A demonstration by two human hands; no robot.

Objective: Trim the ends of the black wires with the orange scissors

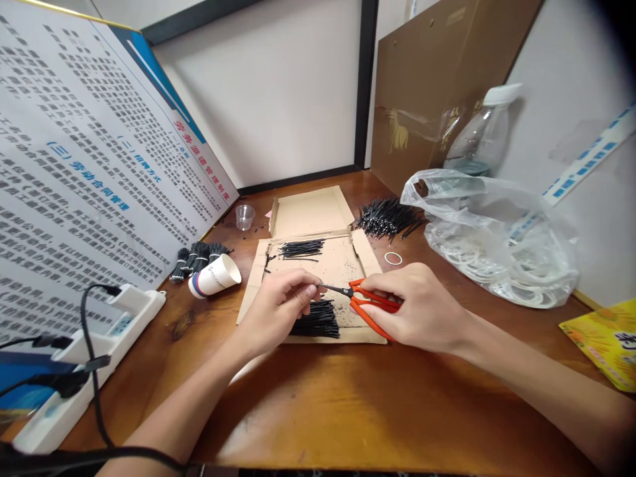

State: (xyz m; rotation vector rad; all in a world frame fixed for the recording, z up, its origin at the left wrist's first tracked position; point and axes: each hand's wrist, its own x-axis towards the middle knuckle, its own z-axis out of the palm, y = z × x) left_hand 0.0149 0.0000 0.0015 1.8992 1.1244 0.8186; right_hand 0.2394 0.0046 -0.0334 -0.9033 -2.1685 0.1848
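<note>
My right hand grips orange-handled scissors, blades pointing left over a flattened cardboard sheet. My left hand pinches something thin and dark at the scissor tips; it is too small to make out. Just below both hands lies a pile of short black sticks on the cardboard. A smaller pile of black sticks lies farther back on the same sheet.
A clear plastic bag of white rings sits right, with a loose ring and more black sticks beside it. A tipped paper cup, bundled sticks, a small clear cup and a power strip are left.
</note>
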